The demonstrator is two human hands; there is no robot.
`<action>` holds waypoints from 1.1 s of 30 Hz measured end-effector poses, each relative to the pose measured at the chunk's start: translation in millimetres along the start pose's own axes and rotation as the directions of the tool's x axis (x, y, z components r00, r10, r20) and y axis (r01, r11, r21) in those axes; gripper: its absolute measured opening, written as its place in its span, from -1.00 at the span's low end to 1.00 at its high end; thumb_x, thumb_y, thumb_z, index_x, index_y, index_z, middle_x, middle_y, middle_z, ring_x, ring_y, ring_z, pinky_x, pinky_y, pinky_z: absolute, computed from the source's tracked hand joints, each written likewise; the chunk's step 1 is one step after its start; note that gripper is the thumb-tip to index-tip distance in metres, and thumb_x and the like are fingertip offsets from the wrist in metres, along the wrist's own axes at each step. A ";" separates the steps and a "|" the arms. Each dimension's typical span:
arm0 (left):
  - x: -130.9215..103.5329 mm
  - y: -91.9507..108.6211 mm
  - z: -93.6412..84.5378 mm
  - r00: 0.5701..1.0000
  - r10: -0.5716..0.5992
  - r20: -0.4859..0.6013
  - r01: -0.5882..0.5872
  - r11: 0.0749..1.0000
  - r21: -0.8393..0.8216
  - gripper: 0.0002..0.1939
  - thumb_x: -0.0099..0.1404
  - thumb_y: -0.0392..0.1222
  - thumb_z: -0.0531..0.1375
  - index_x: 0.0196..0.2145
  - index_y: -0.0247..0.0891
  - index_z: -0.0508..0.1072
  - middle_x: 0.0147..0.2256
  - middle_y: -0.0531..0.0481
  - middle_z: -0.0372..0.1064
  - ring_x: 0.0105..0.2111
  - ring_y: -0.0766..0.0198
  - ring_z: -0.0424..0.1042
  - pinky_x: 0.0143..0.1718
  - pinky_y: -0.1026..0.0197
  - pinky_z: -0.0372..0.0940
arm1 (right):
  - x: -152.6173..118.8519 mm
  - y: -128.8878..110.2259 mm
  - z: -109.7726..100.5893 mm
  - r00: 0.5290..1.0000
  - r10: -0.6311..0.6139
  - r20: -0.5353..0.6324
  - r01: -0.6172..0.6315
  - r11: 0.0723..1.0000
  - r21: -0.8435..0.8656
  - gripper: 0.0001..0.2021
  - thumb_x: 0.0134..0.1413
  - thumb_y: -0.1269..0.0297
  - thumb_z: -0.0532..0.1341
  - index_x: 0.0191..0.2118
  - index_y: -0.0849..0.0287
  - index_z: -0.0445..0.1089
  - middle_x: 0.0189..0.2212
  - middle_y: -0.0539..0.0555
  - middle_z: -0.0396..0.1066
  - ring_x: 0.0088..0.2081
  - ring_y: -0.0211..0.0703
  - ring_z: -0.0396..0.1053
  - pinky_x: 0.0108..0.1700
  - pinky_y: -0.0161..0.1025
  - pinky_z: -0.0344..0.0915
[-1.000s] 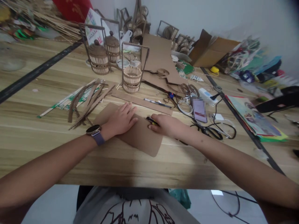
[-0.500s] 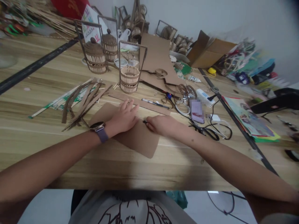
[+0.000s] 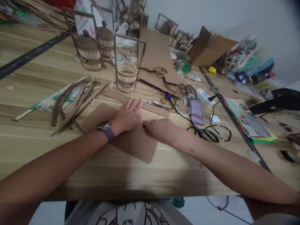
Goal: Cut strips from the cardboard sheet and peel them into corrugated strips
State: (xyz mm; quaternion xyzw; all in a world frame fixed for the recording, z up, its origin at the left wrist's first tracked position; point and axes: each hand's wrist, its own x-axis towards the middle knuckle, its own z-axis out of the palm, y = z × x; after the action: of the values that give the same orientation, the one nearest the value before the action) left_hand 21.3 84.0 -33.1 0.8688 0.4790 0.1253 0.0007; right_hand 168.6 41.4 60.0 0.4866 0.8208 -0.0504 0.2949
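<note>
A flat sheet of brown cardboard (image 3: 138,145) lies at an angle on the wooden table in front of me. My left hand (image 3: 128,115), a watch on its wrist, is pressed palm down on the sheet with fingers stretched out. Close beside it, my right hand (image 3: 158,129) is closed on a small dark tool (image 3: 144,126); only its tip shows, so its kind cannot be made out. That tip is over the cardboard. Just beyond the fingers lie a narrow cardboard strip (image 3: 159,110) and a pen (image 3: 154,103).
A small slatted basket (image 3: 127,78) with a tall handle stands behind the hands, two lidded ones (image 3: 90,51) to its left. Cardboard strips (image 3: 77,106) lie at left. Scissors (image 3: 206,134), a phone (image 3: 197,111) and cables are at right. A cardboard box (image 3: 215,50) stands at the back.
My view has shifted slightly. The left hand lies a little nearer the right hand, and the right hand has drawn slightly toward me with the dark tool.
</note>
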 end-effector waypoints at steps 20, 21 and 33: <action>0.6 1.5 -5.8 0.996 -0.044 0.076 0.045 0.999 -0.007 -0.40 0.43 -0.13 -0.05 0.34 -0.47 0.09 0.34 -0.37 -0.03 0.35 -0.22 -0.11 0.31 -0.20 -0.11 | -26.7 20.7 28.2 0.998 -0.045 -0.048 0.041 0.995 -0.090 -0.68 0.20 0.57 0.02 0.01 0.20 0.31 -0.36 0.17 0.56 -0.34 0.05 0.56 -0.47 -0.27 0.30; 0.4 1.2 -5.6 0.997 -0.042 0.070 0.043 0.999 -0.005 -0.40 0.43 -0.13 -0.04 0.33 -0.47 0.09 0.33 -0.37 -0.02 0.35 -0.21 -0.11 0.31 -0.20 -0.11 | -29.0 21.3 29.3 0.999 -0.033 -0.037 0.029 0.995 -0.097 -0.66 0.19 0.58 0.01 0.03 0.20 0.29 -0.37 0.17 0.56 -0.35 0.05 0.56 -0.48 -0.27 0.29; -1.2 -0.8 -3.0 0.999 -0.027 0.041 0.026 1.000 0.015 -0.41 0.44 -0.12 -0.05 0.32 -0.49 0.12 0.32 -0.39 0.02 0.34 -0.24 -0.07 0.29 -0.22 -0.06 | -41.7 33.4 52.0 0.998 0.000 -0.059 0.000 1.000 -0.006 -0.78 0.38 0.30 -0.06 -0.05 0.17 0.28 -0.36 0.15 0.54 -0.36 -0.05 0.53 -0.56 -0.35 0.07</action>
State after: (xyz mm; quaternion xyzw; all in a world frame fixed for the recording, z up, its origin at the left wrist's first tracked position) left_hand 19.4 83.2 -30.6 0.8648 0.4913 0.1039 0.0061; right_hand 233.5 7.5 46.4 0.4869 0.8294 -0.0335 0.2720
